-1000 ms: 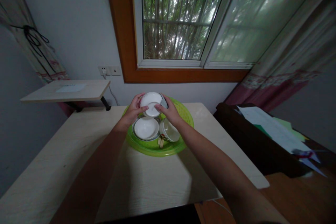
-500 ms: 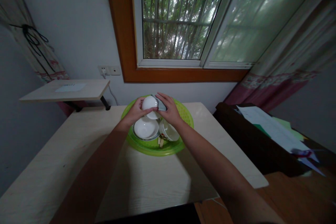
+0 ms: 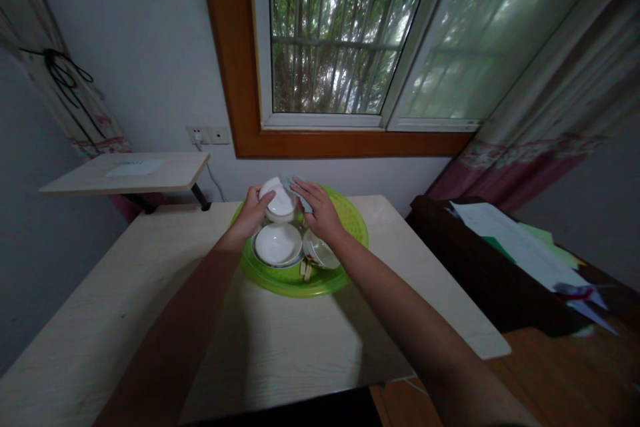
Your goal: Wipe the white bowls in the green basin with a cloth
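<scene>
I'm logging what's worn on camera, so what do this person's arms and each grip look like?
The left grip and right grip are ungloved human hands, with no ring that I can make out. The left forearm and right forearm show no sleeve, watch or cable.

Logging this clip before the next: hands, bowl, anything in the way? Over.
Left hand gripping tilted white bowl. Right hand on greyish cloth beside it. Close by: other bowls in green tray.

dim | daylight from window | shadows across table | edges stretched
</scene>
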`<action>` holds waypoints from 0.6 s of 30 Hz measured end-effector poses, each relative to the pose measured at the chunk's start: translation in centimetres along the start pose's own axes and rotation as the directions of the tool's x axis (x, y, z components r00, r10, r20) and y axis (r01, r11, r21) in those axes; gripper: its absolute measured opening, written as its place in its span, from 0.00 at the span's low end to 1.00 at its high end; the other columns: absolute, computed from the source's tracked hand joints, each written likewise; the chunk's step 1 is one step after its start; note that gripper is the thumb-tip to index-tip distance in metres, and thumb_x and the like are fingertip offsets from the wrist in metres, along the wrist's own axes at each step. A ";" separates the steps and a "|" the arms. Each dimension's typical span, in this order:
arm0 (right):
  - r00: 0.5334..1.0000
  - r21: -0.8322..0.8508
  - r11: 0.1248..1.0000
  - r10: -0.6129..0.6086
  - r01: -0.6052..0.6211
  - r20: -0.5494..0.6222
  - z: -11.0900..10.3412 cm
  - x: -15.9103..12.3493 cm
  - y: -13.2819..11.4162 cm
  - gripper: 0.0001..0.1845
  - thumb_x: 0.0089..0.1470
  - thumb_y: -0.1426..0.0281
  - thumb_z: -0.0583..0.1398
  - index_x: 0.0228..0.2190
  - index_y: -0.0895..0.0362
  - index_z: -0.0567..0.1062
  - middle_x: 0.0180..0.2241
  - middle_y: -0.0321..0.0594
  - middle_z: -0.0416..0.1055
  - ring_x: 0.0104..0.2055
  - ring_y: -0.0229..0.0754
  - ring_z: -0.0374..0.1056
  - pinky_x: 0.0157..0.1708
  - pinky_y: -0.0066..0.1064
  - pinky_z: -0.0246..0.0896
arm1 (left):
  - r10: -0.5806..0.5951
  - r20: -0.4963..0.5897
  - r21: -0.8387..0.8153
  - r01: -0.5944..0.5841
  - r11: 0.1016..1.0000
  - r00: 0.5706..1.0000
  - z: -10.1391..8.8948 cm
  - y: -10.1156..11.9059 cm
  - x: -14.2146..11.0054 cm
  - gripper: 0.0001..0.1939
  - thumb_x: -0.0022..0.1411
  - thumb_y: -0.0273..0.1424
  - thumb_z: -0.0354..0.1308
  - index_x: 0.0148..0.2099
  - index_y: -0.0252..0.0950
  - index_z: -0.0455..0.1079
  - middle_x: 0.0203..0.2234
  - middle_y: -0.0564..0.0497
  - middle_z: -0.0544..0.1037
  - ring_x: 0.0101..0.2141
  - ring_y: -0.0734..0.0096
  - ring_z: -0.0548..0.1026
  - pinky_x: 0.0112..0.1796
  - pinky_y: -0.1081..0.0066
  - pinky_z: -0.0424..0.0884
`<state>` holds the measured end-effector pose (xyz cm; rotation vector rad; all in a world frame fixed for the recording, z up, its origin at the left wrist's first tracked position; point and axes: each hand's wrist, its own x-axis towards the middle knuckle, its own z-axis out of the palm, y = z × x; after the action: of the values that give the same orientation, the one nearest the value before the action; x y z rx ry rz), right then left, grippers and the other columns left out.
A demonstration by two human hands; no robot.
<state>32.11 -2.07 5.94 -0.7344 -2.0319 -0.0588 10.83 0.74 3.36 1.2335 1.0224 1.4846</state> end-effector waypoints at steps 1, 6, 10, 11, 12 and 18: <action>0.999 0.003 1.000 0.024 -0.024 -0.024 0.1 -0.1 0.2 0.28 0.63 0.74 0.55 0.63 0.49 0.70 0.65 0.43 0.67 0.65 0.49 0.63 0.66 0.52 0.58 | -0.020 -0.024 -0.044 0.019 0.999 1.000 0.0 0.1 0.0 0.21 0.60 0.43 0.64 0.50 0.40 0.63 0.43 0.49 0.76 0.44 0.65 0.76 0.43 0.66 0.74; 1.000 0.025 0.999 0.021 -0.021 0.004 0.2 -0.2 0.1 0.24 0.63 0.71 0.57 0.59 0.50 0.74 0.63 0.44 0.70 0.62 0.49 0.67 0.62 0.52 0.62 | -0.103 -0.074 -0.223 0.084 0.971 0.992 -0.1 1.2 0.2 0.21 0.62 0.45 0.62 0.50 0.40 0.63 0.46 0.46 0.78 0.44 0.63 0.77 0.41 0.64 0.76; 0.991 0.054 0.997 -0.068 0.062 0.112 -0.1 0.1 -1.1 0.26 0.61 0.66 0.61 0.60 0.47 0.73 0.66 0.41 0.66 0.66 0.51 0.63 0.65 0.54 0.58 | -0.098 0.023 -0.297 0.100 0.950 0.995 -0.2 1.8 0.4 0.24 0.62 0.48 0.58 0.53 0.37 0.67 0.47 0.42 0.81 0.48 0.55 0.78 0.44 0.59 0.76; 0.988 0.058 0.995 -0.085 0.079 0.127 -0.2 0.1 -1.4 0.26 0.61 0.65 0.61 0.60 0.47 0.73 0.66 0.40 0.66 0.67 0.51 0.61 0.66 0.55 0.57 | -0.095 0.054 -0.300 0.107 0.948 0.994 -0.3 1.8 0.4 0.26 0.62 0.50 0.57 0.54 0.37 0.67 0.46 0.42 0.81 0.49 0.53 0.78 0.45 0.58 0.76; 0.985 0.060 0.994 -0.103 0.096 0.140 -0.3 0.2 -1.7 0.26 0.61 0.64 0.61 0.60 0.47 0.73 0.66 0.40 0.66 0.68 0.51 0.60 0.67 0.55 0.57 | -0.097 0.084 -0.299 0.118 0.947 0.992 -0.4 1.7 0.5 0.28 0.62 0.51 0.57 0.55 0.37 0.68 0.45 0.42 0.82 0.49 0.52 0.78 0.45 0.56 0.76; 0.944 0.055 0.977 -0.215 0.208 0.250 -0.9 0.4 -2.7 0.29 0.63 0.60 0.60 0.63 0.49 0.69 0.67 0.38 0.63 0.73 0.51 0.52 0.70 0.53 0.52 | -0.174 0.193 -0.305 0.228 0.925 0.966 -0.9 1.1 0.8 0.34 0.59 0.56 0.56 0.58 0.37 0.70 0.42 0.42 0.83 0.46 0.48 0.79 0.45 0.53 0.76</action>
<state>31.26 -4.36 7.39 -0.5238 -2.3479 -0.0628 9.72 1.20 4.44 0.9641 0.7351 1.3062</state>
